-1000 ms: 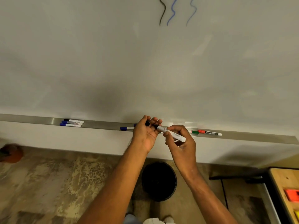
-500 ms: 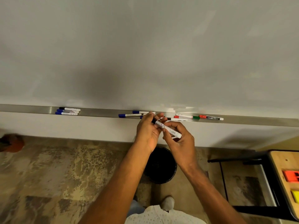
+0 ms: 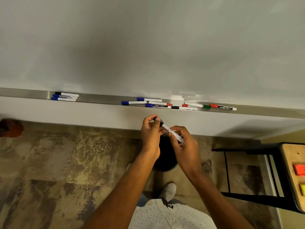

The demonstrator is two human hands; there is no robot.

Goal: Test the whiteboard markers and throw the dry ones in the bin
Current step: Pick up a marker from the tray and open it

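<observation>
Mottled floor (image 3: 49, 162) runs below the whiteboard (image 3: 148, 47), whose metal ledge (image 3: 102, 97) carries three markers (image 3: 66, 96) at 10 o'clock and about eight more (image 3: 178, 105) at 12 to 1 o'clock. At centre, the left hand (image 3: 151, 131) pinches the black cap end of a marker (image 3: 171, 133) while the right hand (image 3: 184, 144) grips its white barrel, above one black bin (image 3: 165, 160); its contents cannot be seen.
</observation>
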